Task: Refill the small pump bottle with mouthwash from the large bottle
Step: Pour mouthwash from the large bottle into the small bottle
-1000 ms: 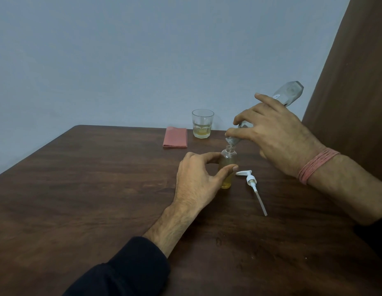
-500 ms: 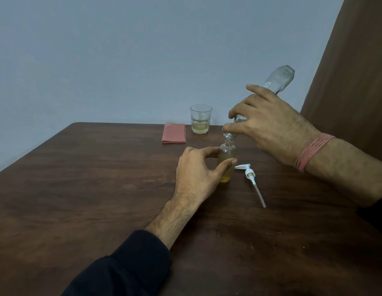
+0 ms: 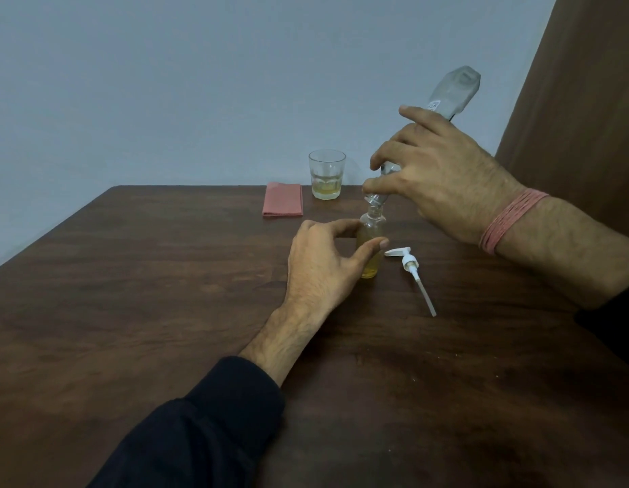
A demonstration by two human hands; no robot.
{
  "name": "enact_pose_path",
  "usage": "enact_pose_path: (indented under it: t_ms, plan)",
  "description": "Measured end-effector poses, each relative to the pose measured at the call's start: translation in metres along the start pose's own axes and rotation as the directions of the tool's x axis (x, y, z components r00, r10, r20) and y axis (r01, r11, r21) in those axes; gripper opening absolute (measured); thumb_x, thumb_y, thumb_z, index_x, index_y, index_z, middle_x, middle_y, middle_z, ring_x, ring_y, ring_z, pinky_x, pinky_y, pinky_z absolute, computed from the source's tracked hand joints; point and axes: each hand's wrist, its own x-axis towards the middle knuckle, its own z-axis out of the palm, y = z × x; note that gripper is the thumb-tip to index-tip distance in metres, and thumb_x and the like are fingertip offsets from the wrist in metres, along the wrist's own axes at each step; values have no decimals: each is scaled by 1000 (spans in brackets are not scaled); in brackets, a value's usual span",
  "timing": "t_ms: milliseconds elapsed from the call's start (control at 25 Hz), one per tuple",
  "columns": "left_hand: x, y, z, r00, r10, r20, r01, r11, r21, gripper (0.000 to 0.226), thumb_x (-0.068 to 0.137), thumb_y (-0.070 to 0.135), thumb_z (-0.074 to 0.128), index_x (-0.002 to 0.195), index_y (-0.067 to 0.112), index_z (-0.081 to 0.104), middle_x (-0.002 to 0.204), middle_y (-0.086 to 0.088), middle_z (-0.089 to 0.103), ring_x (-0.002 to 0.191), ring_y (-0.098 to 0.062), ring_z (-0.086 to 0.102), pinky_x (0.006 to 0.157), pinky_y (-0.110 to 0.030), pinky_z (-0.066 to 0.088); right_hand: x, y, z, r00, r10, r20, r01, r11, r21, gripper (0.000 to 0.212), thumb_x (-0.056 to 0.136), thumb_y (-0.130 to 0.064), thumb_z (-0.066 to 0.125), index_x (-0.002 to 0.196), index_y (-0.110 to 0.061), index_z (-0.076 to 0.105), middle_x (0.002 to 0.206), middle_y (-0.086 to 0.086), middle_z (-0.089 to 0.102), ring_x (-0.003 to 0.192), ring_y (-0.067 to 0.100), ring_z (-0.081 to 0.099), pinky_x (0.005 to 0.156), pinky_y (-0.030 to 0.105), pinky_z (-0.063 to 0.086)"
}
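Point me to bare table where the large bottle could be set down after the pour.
Free: the wide left half of the table, left of the left hand and pink cloth; also the near right, below the pump head. Crowded: around the small bottle, where the right hand tips the large bottle, with the glass behind.

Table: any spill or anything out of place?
No spill visible on the table. The pump head lies loose beside the small bottle, expected mid-refill. The large bottle tips mouth-down onto its neck.
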Motion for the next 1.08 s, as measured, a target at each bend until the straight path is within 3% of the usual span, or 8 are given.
enact_pose_path:
  t_ms: [240,480,600,920,1000,1080]
  plan:
    - [-1,0,1,1000,-2,-19,2,1000,-21,59,85,76,85,128,36,84,120,21,81,135,-9,65,116,-42,55,2,-3,-3,1000,-18,-10,18,1000,-7,43,102,-6,58,133,-30,76,138,7,70,132,37,62,135,57,16]
    - [-1,2,1,1000,-16,-6,16,1000,2,61,85,75,84,133,37,82,124,21,79,136,-4,54,111,-34,51,1,-5,-7,1000,-10,-17,10,999,-36,46,105,-9,47,135,-28,75,141,7,68,136,35,60,136,55,10]
    - [-1,0,2,1000,-12,-12,12,1000,7,61,85,74,84,133,36,82,123,22,79,135,-3,54,108,-32,50,2,-7,-7,1000,-13,-18,12,999,-52,43,107,-9,51,137,-29,74,143,7,67,138,34,58,137,56,10]
    - [-1,0,3,1000,-12,-15,12,1000,14,63,85,76,84,134,37,81,124,22,79,135,-3,55,107,-32,48,-2,-10,-5,998,64,-18,-64,998,-28,44,110,-13,47,143,-33,69,149,3,62,144,31,54,137,54,4]
    - [-1,-2,3,1000,-6,-14,6,1000,16,64,85,76,83,135,37,80,124,22,79,135,-2,55,108,-32,48,-6,-12,-2,994,105,-17,-105,994,-3,46,104,-12,53,142,-32,70,148,4,64,142,33,55,137,54,7]
    - [-1,-3,4,1000,8,-11,-8,1000,23,65,86,76,82,137,37,79,126,22,79,135,-2,56,110,-33,49,-15,-17,3,975,213,-61,-206,973,104,54,89,-2,70,136,-28,74,139,7,69,133,37,62,133,55,21]
